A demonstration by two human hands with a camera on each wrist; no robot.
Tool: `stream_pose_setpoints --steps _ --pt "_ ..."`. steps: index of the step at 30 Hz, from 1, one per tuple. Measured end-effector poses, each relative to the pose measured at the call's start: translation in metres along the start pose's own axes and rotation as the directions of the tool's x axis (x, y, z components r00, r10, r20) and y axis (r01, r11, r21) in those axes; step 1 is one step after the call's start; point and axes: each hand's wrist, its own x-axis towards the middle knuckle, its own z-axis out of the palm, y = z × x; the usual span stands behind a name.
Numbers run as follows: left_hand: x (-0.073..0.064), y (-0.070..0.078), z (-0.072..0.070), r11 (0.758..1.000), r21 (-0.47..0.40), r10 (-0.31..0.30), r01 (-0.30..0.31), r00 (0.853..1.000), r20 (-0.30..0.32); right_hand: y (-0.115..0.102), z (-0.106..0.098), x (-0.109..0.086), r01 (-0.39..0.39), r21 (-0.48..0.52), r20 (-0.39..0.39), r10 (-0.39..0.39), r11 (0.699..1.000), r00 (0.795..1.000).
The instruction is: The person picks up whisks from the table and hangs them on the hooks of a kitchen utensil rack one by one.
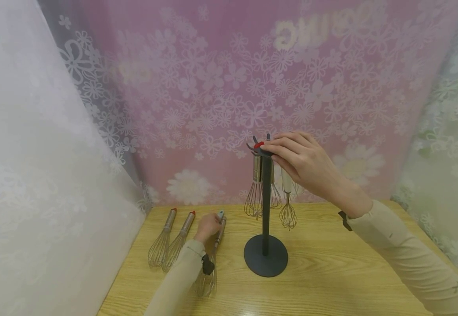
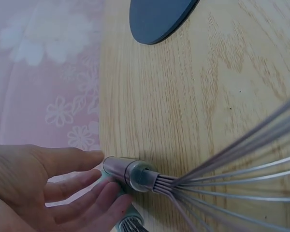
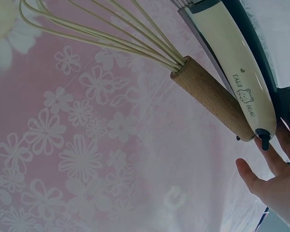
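Note:
My left hand [image 1: 208,225] reaches down to a steel-handled whisk [image 1: 220,232] lying on the table. In the left wrist view its thumb is at the handle's end, and the fingers stretch past the other side, over a teal-handled whisk [image 2: 130,218]. Up at the top of a dark whisk stand [image 1: 266,206], my right hand [image 1: 305,160] grips the hooked head, fingers over a red piece [image 1: 258,145]. Whisks hang there: one with a steel handle [image 1: 257,169], one with a cream handle [image 3: 237,63], and one with a wooden handle [image 3: 210,96].
Two steel whisks with red tips, one outer [image 1: 162,241] and one inner [image 1: 181,239], lie left of my left hand. The stand's round base [image 1: 266,267] rests on the wooden table [image 1: 331,263]. A pink flowered curtain [image 1: 213,109] rises behind, with pale sheets at both sides.

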Motion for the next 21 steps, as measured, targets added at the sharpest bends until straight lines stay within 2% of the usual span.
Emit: stream_pose_setpoints --steps 9,11,16,21 --pt "0.0 0.004 0.005 0.998 0.036 0.055 -0.056 0.998 0.03 0.0 0.0 0.001 0.002 0.0 -0.003 -0.002 1.0 1.0" --pt "0.0 0.004 0.006 0.997 0.036 0.06 -0.062 0.997 0.055 0.0 -0.001 0.001 0.002 -0.002 -0.002 -0.002 1.0 1.0" --pt "-0.003 0.007 0.007 0.998 0.032 0.052 -0.056 0.992 0.111 -0.001 -0.001 0.0 -0.001 -0.004 0.003 0.001 1.0 1.0" --pt "-0.006 0.011 0.005 0.997 0.049 0.045 -0.051 0.991 0.129 -0.001 -0.001 0.0 -0.002 -0.006 0.001 0.002 1.0 1.0"
